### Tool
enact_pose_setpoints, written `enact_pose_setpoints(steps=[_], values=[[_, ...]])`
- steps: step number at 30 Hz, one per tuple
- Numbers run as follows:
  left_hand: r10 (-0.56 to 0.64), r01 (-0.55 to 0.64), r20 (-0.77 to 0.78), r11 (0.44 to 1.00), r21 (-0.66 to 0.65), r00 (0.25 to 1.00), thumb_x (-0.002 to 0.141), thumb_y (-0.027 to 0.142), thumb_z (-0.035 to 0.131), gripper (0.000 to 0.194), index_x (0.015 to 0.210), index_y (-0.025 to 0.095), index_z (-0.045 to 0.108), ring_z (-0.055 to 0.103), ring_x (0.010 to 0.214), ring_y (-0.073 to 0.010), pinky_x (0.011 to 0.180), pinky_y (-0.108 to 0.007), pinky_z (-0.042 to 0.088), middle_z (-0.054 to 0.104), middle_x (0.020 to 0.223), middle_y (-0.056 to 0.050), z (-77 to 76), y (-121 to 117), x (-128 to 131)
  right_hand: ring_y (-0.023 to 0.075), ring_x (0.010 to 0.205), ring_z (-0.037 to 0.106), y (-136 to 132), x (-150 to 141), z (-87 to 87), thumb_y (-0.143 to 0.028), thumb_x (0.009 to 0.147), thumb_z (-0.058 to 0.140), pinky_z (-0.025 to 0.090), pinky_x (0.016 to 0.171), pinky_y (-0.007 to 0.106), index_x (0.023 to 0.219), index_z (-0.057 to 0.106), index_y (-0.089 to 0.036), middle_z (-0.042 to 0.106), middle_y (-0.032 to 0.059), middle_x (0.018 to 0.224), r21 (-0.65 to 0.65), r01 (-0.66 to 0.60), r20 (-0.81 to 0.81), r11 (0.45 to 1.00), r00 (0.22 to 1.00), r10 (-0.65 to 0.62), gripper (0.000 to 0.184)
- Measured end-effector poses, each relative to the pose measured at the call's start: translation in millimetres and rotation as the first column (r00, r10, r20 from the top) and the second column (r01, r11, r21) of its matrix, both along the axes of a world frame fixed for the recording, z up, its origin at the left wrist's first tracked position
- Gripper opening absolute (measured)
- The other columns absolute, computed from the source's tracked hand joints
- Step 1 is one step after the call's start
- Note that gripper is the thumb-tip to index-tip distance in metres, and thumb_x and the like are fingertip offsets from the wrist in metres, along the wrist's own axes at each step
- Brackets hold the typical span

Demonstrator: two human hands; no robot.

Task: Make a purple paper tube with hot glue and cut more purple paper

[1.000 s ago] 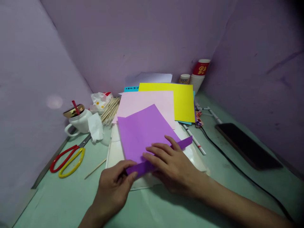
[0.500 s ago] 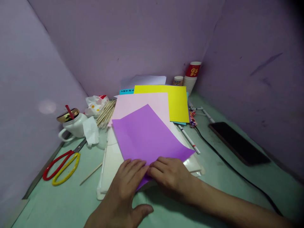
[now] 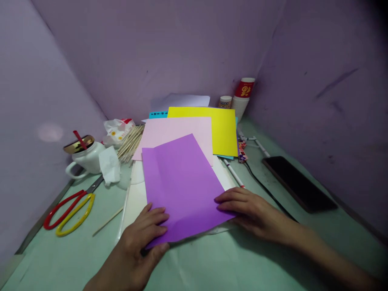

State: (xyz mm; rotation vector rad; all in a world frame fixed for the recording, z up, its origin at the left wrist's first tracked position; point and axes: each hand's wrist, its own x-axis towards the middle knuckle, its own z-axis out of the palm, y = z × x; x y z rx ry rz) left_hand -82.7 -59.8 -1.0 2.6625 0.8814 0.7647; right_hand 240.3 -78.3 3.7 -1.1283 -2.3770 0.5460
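Observation:
A sheet of purple paper (image 3: 182, 182) lies at a slant over the pink sheet and a white board-like stack, with a faint crease running down near its left edge. My left hand (image 3: 142, 234) grips its lower left corner, fingers on top and thumb at the near edge. At the lower right corner, my right hand (image 3: 248, 208) has its fingers over the paper, and its thumb is hidden. Beyond lie the pink paper (image 3: 169, 129) and the yellow paper (image 3: 224, 131).
Scissors (image 3: 71, 210), a wooden stick (image 3: 107, 221), a white teapot-shaped cup (image 3: 91, 155), a tissue (image 3: 109, 165) and a bundle of sticks (image 3: 131, 141) are on the left. To the right are a phone (image 3: 298, 182), a black cable (image 3: 266, 190), a pen (image 3: 233, 173) and stacked paper cups (image 3: 242, 99).
My hands have moved apart: the right one from the sheet's near middle to its right corner, the left one leftward. The purple paper has turned slightly and its near edge now shows.

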Motion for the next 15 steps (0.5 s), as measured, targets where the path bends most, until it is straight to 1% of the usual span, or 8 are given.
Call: enact_pose_setpoints(steps=[2,5,9,12,15], values=[[0.002,-0.002,0.007,1.0,-0.008,1.0,0.079,0.019,0.056,0.026,0.105,0.02,0.061,0.056,0.114,-0.0245,0.099,-0.05,0.042,0.067,0.112,-0.011,0.1,0.0,0.5,0.0182,0.103,0.058,0.5,2.1,-5.0,-0.017,0.088,0.051,0.044,0.09,0.036,0.106,0.062,-0.022,0.066,0.0083,0.108,0.003,0.028,-0.044,1.0,0.999,-0.027,0.022],[0.006,-0.007,0.005,1.0,0.006,1.0,0.081,0.018,0.053,0.021,0.1,0.02,0.063,0.058,0.112,-0.0229,0.098,-0.049,0.043,0.068,0.109,-0.01,1.8,0.9,0.9,0.0172,0.095,0.061,2.2,1.0,-7.0,-0.021,0.089,0.052,0.046,0.085,0.035,0.096,0.065,-0.021,0.069,0.0063,0.097,0.008,0.04,-0.097,0.999,0.994,-0.039,0.014],[0.024,-0.024,-0.038,1.0,-0.009,0.999,0.082,0.02,0.052,0.018,0.093,0.02,0.066,0.058,0.112,-0.0228,0.099,-0.047,0.043,0.068,0.109,-0.009,4.5,1.7,2.6,0.0171,0.092,0.061,4.4,-1.2,-6.4,-0.021,0.088,0.053,0.046,0.083,0.035,0.089,0.065,-0.02,0.069,0.0056,0.094,-0.002,0.046,-0.133,0.999,0.99,-0.046,0.012],[0.057,-0.058,-0.031,0.998,-0.027,0.998,0.083,0.019,0.05,0.022,0.099,0.021,0.066,0.057,0.113,-0.0217,0.1,-0.044,0.043,0.068,0.11,-0.008,4.7,2.1,4.3,0.017,0.09,0.062,5.6,-3.7,-6.0,-0.021,0.088,0.052,0.046,0.082,0.036,0.086,0.065,-0.019,0.069,0.0054,0.094,-0.03,0.061,-0.136,0.998,0.989,-0.064,0.013],[0.089,-0.088,0.031,0.996,-0.019,0.996,0.083,0.018,0.05,0.027,0.107,0.022,0.063,0.059,0.11,-0.0201,0.1,-0.039,0.045,0.069,0.109,-0.006,0.6,2.7,2.8,0.0165,0.089,0.062,1.9,-5.2,-1.3,-0.022,0.089,0.051,0.047,0.083,0.036,0.083,0.065,-0.02,0.069,0.0047,0.092,-0.076,0.083,-0.146,0.994,0.985,-0.094,0.016]])
